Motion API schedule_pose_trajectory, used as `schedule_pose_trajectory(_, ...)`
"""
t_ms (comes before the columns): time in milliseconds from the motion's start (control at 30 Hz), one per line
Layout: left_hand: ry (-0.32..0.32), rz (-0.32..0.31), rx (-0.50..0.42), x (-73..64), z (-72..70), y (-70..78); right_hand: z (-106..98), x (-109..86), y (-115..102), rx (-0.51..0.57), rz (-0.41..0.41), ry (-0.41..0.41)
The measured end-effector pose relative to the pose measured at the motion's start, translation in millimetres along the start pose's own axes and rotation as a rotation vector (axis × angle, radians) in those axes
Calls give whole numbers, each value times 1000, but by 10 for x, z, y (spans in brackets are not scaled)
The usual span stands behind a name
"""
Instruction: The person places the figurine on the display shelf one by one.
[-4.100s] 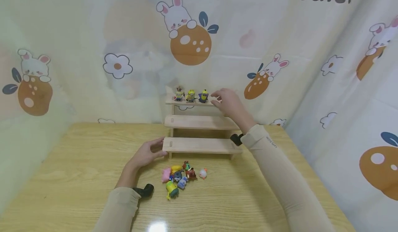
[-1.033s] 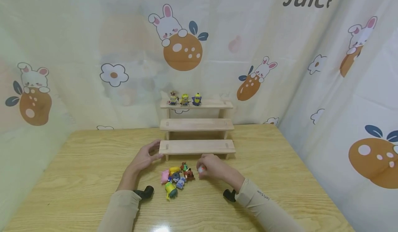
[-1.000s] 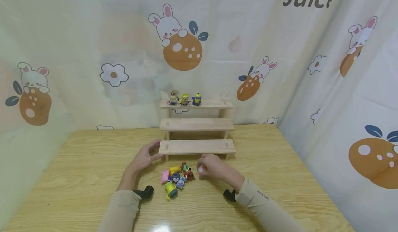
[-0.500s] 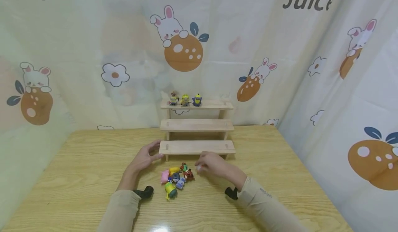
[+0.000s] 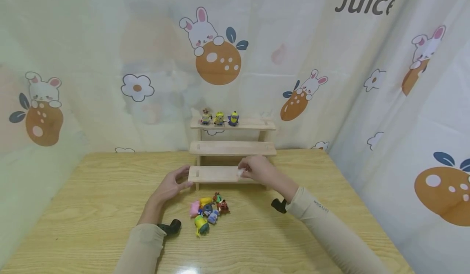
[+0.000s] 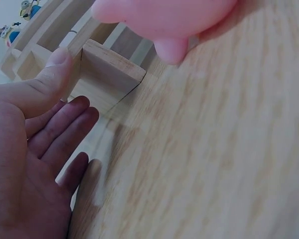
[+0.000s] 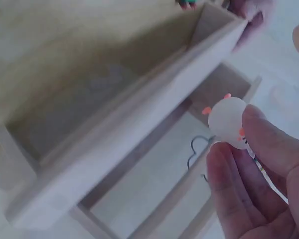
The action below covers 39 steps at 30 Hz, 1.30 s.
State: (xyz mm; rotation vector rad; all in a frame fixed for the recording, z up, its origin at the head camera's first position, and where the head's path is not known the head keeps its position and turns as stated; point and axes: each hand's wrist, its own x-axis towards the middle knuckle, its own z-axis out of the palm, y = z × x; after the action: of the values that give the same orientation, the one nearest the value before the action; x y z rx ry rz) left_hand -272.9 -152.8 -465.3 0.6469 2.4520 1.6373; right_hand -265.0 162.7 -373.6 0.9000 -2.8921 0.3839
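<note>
My right hand (image 5: 258, 169) pinches a small white round toy figure (image 7: 228, 122) with orange-red bits between thumb and fingertips. In the head view it is over the right part of the lowest step of a three-step wooden display rack (image 5: 216, 173). At the left end of that step is my left hand (image 5: 172, 185), its thumb against the edge and its fingers loosely extended. Three yellow minion figures (image 5: 219, 118) stand in a row on the top step. In front of the rack lies a pile of toy figures, among them a pink one (image 6: 179, 17) and a yellow-green one (image 5: 201, 224).
The rack stands near the back of a wood-grain table (image 5: 92, 208). Behind it hangs a curtain (image 5: 169, 115) printed with rabbits and fruit, which continues along the right side. Black wrist-worn pieces (image 5: 171, 227) sit by both cuffs.
My right hand left the top step, took the white toy figure from the table beside the pile, then raised it to the lowest step. The left hand has stayed at the rack's left end.
</note>
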Motion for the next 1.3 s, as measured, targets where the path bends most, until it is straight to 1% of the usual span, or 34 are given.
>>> schedule_pose_trajectory(67, 1, -1, -2, -5, -2, -5, -63, 64, 40, -6, 2, 21)
schedule_pose_trajectory(167, 3, 4, -4, -11, -7, -10, -182, 166, 97, -6, 29, 55)
schedule_pose_trajectory(267, 8, 5, -3, -12, -10, -14, -322, 276, 150, 6, 76, 91)
schedule_pose_trajectory(367, 14, 4, -1, -11, -11, -18, -465, 410, 226, 22, 102, 129)
schedule_pose_trajectory(500, 19, 1, 6, -12, -14, -15, -632, 606, 338, -7, 162, 141)
schedule_pose_trajectory(633, 19, 2, 15, -18, -20, -1, -745, 773, 420, -25, 201, 129)
schedule_pose_trajectory(733, 17, 4, 11, -13, -20, -12, -792, 866, 466, -25, 227, 125)
schedule_pose_trajectory(800, 15, 7, 10, 0, -10, -50, -809, 918, 492, -32, 240, 125)
schedule_pose_trajectory(1000, 32, 7, 13, 104, 34, -333, -823, 1045, 543, -46, 248, 110)
schedule_pose_trajectory(1067, 38, 11, 15, 123, 36, -385, -822, 1075, 558, -45, 250, 105)
schedule_pose_trajectory(1200, 42, 13, 19, 132, 36, -406, -824, 1113, 573, -56, 244, 97)
schedule_pose_trajectory(1300, 48, 1, 20, 133, 34, -399, -827, 1130, 565, -49, 238, 93)
